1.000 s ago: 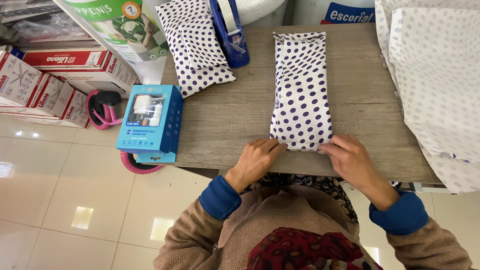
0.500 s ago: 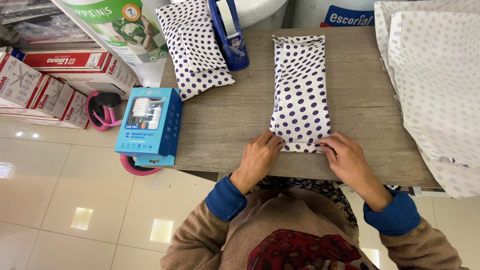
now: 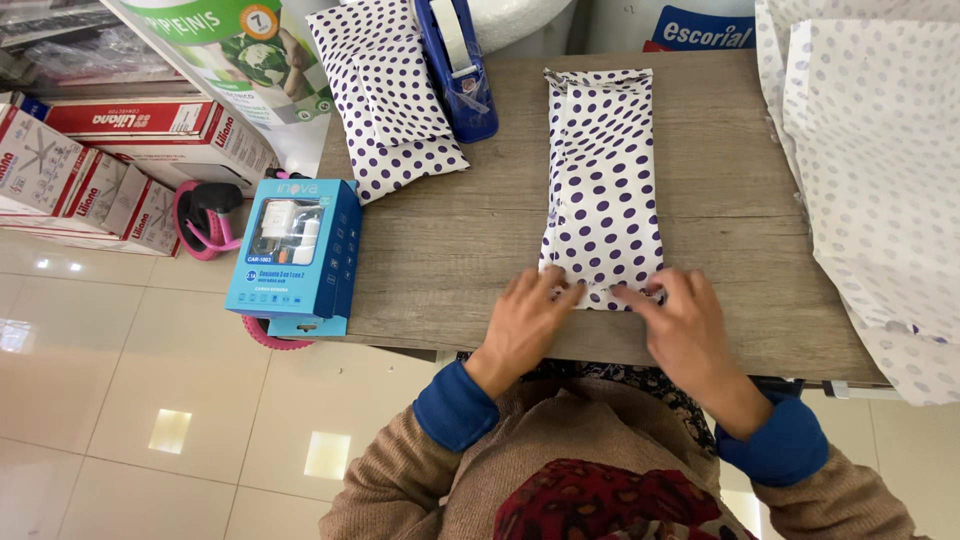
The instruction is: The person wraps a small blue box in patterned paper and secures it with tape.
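Wooden counter (image 3: 470,250) over tiled floor; long dotted parcel (image 3: 601,170) lies lengthwise at centre; left hand (image 3: 525,322) and right hand (image 3: 680,325), fingers flat, press its near end flap down; fold seemingly being closed; tape dispenser (image 3: 458,62) and blue box (image 3: 292,250) well left; sealing likely needs tape.

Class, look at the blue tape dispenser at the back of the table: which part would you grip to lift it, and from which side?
Probably grip the tape dispenser across its narrow blue body, coming from above. It lies long and slim, its right side open to bare table. The dotted package crowds its left side, so fingers fit less easily there.
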